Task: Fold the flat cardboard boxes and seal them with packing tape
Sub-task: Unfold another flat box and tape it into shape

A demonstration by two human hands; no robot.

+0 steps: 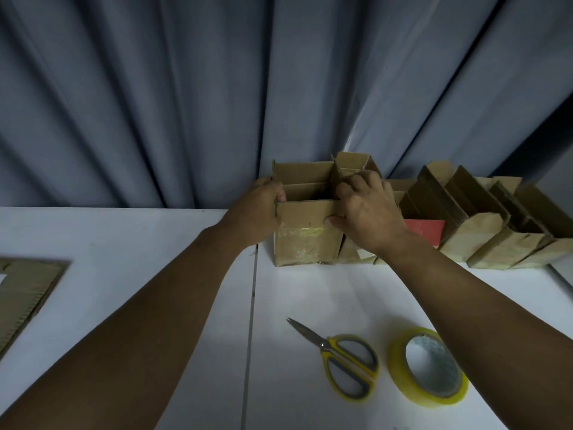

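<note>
At desk (124, 243) back | your left hand (260, 209) and right hand (366, 212) grip open-topped box (305, 240), fingers (350, 184) curled on its walls | folded boxes (496, 231) stand right | flat cardboard (28, 293) not yet folded

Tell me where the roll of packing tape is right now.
In the head view the roll of packing tape lies flat on the white table, near the lower right, just right of the yellow-handled scissors.

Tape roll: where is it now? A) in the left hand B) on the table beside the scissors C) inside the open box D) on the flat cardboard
B: the yellow tape roll lies flat on the white table, just right of the yellow-handled scissors, untouched.
</note>
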